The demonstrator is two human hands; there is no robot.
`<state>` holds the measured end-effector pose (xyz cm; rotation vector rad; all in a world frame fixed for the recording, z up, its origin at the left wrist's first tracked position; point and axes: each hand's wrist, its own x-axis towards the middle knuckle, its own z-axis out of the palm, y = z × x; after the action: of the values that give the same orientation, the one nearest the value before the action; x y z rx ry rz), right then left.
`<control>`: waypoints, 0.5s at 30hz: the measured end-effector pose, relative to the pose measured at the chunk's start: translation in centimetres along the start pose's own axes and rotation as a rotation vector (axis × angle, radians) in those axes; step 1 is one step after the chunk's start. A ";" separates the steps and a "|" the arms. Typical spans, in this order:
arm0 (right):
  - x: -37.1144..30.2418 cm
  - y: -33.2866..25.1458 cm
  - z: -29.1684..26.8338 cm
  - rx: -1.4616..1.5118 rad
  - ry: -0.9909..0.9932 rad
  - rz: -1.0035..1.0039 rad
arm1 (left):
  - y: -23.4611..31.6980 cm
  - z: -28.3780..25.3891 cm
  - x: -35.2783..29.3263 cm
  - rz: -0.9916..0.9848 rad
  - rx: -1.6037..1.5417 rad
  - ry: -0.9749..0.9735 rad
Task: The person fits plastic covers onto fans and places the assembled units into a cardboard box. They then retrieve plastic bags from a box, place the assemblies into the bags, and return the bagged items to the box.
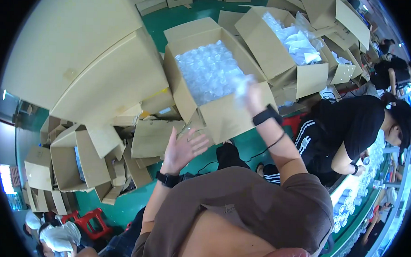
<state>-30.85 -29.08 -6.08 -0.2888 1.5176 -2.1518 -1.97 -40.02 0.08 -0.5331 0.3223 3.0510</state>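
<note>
My left hand (pixel 184 148) is held up before my body, fingers spread and palm bare. At the near right edge of a large open cardboard box (pixel 228 122), my right hand (pixel 255 97) is closed on a clear plastic piece (pixel 241 88). Motion blurs that piece, so its exact kind does not show. The box is heaped with many clear, rounded plastic pieces (pixel 205 69). My left hand is below the box's near left corner, touching nothing that I can make out.
A second open box (pixel 271 49) with crumpled clear plastic stands right of the first. Tall cardboard (pixel 103 75) rises at left, above smaller open boxes (pixel 77 160). A co-worker (pixel 346 129) bends over a table of clear containers (pixel 347 203) at right. Red stools (pixel 93 222) stand lower left.
</note>
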 end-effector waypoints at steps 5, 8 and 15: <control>7.5 -16.0 -7.4 0.361 0.439 -0.348 | 1.5 -9.1 1.7 0.165 -0.093 0.550; 12.6 -21.2 -10.7 0.190 0.620 -0.599 | 1.3 -11.1 4.1 0.286 -0.167 0.906; 28.8 -17.7 -23.2 -1.561 0.777 -0.899 | 0.2 -9.2 10.1 0.248 -0.074 0.892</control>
<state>-70.50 -19.75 -1.06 -0.7592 3.8306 -0.8739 -8.43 -42.23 -11.78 -1.9668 0.2930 2.8237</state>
